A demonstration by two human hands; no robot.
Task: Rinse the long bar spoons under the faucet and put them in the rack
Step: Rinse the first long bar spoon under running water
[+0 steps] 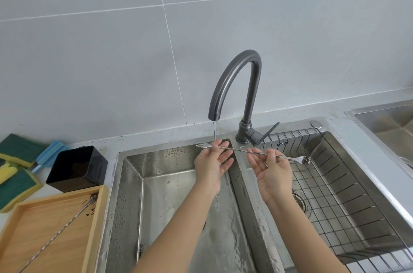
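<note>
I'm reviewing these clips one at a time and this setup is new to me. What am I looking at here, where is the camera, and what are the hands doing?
There is no robot: a camera worn on a person's head looks down at their two bare hands over a double steel sink. The left hand and right hand hold one long bar spoon level under the running faucet. Water falls on its forked end; the bowl end, with dark grounds stuck to it, reaches over the wire rack in the right basin. On the counter to the left, a wooden tray holds a second bar spoon, beside a black container and sponges.
</note>
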